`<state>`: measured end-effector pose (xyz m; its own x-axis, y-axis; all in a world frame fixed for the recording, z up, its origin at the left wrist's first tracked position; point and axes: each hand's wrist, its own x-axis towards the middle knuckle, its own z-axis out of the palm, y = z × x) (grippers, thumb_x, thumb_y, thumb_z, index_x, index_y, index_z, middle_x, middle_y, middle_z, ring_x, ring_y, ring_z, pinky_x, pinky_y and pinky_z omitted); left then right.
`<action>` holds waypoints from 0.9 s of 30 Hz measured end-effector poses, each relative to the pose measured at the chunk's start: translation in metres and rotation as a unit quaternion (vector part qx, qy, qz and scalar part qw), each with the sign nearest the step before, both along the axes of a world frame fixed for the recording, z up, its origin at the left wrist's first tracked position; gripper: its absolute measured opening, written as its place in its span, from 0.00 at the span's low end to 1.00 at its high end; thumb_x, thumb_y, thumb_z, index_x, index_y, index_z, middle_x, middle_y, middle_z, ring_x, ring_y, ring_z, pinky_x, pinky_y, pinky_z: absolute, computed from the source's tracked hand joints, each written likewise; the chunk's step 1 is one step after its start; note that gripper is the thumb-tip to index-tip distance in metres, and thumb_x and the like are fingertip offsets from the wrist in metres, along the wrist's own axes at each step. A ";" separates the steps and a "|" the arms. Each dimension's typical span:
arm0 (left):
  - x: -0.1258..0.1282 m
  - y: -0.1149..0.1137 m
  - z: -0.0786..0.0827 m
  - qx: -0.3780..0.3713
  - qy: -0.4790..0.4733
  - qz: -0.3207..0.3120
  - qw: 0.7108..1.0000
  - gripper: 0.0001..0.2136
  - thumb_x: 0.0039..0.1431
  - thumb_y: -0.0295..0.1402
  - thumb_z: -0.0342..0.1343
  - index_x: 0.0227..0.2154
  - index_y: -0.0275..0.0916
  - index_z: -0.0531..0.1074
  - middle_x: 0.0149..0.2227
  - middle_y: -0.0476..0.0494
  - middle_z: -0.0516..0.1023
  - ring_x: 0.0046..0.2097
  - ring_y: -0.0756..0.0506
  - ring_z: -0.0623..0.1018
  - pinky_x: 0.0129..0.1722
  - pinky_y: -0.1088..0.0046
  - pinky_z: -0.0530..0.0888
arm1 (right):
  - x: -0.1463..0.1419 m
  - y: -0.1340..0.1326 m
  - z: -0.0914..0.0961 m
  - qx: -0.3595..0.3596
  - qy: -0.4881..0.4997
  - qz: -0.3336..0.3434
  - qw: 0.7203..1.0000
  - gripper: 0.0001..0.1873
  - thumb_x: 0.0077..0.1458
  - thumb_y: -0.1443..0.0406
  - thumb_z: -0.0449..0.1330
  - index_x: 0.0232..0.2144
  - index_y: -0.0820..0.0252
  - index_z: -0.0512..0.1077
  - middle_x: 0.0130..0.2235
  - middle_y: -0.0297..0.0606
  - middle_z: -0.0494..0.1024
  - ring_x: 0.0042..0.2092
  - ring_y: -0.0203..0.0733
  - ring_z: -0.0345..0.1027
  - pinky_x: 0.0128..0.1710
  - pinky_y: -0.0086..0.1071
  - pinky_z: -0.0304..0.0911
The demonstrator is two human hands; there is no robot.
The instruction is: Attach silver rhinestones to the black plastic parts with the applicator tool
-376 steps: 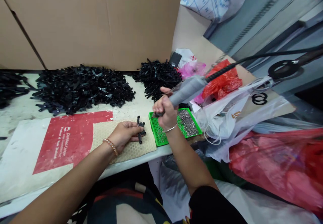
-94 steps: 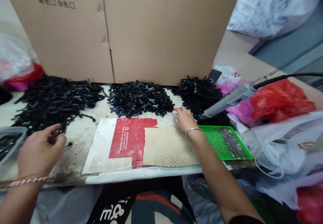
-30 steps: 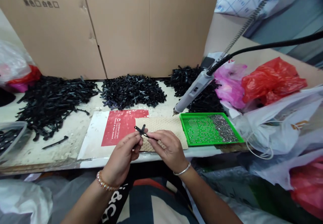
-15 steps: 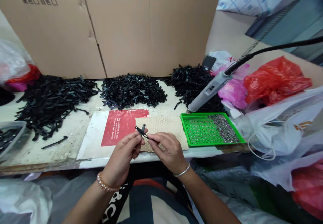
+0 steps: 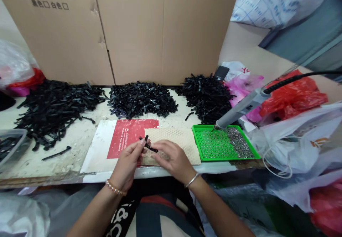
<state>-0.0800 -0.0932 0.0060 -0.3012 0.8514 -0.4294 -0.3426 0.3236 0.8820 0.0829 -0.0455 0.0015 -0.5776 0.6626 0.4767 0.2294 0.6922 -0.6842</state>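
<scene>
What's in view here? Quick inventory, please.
corrugated cardboard box: 1, tan, behind the bench
heaps of plastic parts: 3, black, along the back of the bench
loose plastic strip: 1, black, left on the bench
clear plastic tub: 1, clear with black parts inside, far left
perforated plastic tray: 1, bright green, front right of the bench
small metallic studs: many, silver-grey, in the tray
pen-shaped handheld tool: 1, grey with black cable, tip at the tray
honeycomb-textured mat: 1, beige, front centre
printed sheet: 1, red and white, under the mat
plastic bags: several, red, pink and white, right of the bench
forked plastic piece: 1, black, in the left hand
left hand: 1, beaded bracelet, above the mat
right hand: 1, silver bangle, beside the piece
</scene>
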 end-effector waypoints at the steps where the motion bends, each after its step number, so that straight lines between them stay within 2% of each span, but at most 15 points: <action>1: -0.005 0.002 -0.001 0.004 0.007 0.003 1.000 0.22 0.41 0.49 0.65 0.34 0.36 0.79 0.28 0.46 0.74 0.28 0.52 0.67 0.25 0.80 0.63 | 0.000 0.013 0.003 -0.005 0.001 -0.001 1.000 0.10 0.64 0.63 0.56 0.47 0.57 0.70 0.44 0.39 0.73 0.44 0.42 0.68 0.45 0.34 0.64; 5: -0.023 0.006 0.002 0.024 0.011 0.018 0.999 0.20 0.34 0.48 0.69 0.26 0.36 0.79 0.28 0.44 0.78 0.29 0.51 0.70 0.29 0.79 0.66 | -0.009 0.085 0.009 0.025 -0.074 -0.098 0.992 0.11 0.59 0.72 0.59 0.46 0.62 0.71 0.43 0.40 0.72 0.41 0.40 0.68 0.44 0.33 0.65; 8: -0.033 0.002 0.003 0.011 -0.002 0.013 1.000 0.20 0.33 0.48 0.69 0.27 0.36 0.79 0.29 0.44 0.79 0.33 0.48 0.73 0.34 0.76 0.69 | -0.025 0.131 0.002 0.012 -0.195 -0.164 0.967 0.13 0.56 0.74 0.62 0.44 0.65 0.72 0.43 0.43 0.72 0.42 0.43 0.68 0.47 0.34 0.63; 10: -0.039 -0.003 0.000 0.005 -0.001 0.004 1.000 0.20 0.35 0.48 0.68 0.28 0.37 0.79 0.31 0.44 0.80 0.35 0.46 0.74 0.37 0.74 0.70 | -0.035 0.149 -0.006 -0.001 -0.242 -0.179 0.954 0.13 0.55 0.75 0.62 0.44 0.64 0.72 0.43 0.43 0.72 0.44 0.45 0.67 0.48 0.35 0.62; 14: -0.050 -0.007 -0.008 -0.001 0.011 -0.003 1.000 0.19 0.39 0.47 0.66 0.30 0.38 0.80 0.35 0.43 0.81 0.40 0.43 0.75 0.43 0.71 0.70 | -0.043 0.163 -0.014 -0.014 -0.245 -0.187 0.951 0.14 0.53 0.78 0.59 0.41 0.63 0.73 0.42 0.42 0.73 0.42 0.44 0.68 0.45 0.34 0.63; 18: -0.059 -0.002 -0.011 -0.003 0.012 -0.007 1.000 0.19 0.40 0.48 0.66 0.31 0.37 0.80 0.35 0.44 0.81 0.42 0.43 0.76 0.45 0.71 0.70 | -0.034 0.168 -0.011 -0.043 -0.217 -0.195 0.956 0.14 0.51 0.77 0.57 0.39 0.61 0.74 0.33 0.36 0.75 0.37 0.41 0.68 0.42 0.32 0.63; 23: -0.061 0.006 -0.014 -0.013 0.004 -0.017 1.000 0.20 0.41 0.47 0.66 0.33 0.37 0.80 0.38 0.42 0.81 0.41 0.43 0.76 0.43 0.71 0.71 | -0.022 0.167 -0.011 -0.098 -0.140 -0.199 0.965 0.13 0.48 0.72 0.55 0.38 0.63 0.73 0.31 0.35 0.74 0.31 0.38 0.66 0.36 0.31 0.63; 27: -0.060 0.006 -0.013 -0.013 -0.007 -0.018 1.000 0.19 0.40 0.46 0.67 0.32 0.38 0.80 0.39 0.41 0.81 0.42 0.42 0.77 0.42 0.71 0.72 | -0.021 0.159 -0.015 -0.174 -0.071 -0.164 0.968 0.15 0.50 0.65 0.54 0.40 0.65 0.71 0.30 0.35 0.73 0.27 0.35 0.65 0.28 0.28 0.62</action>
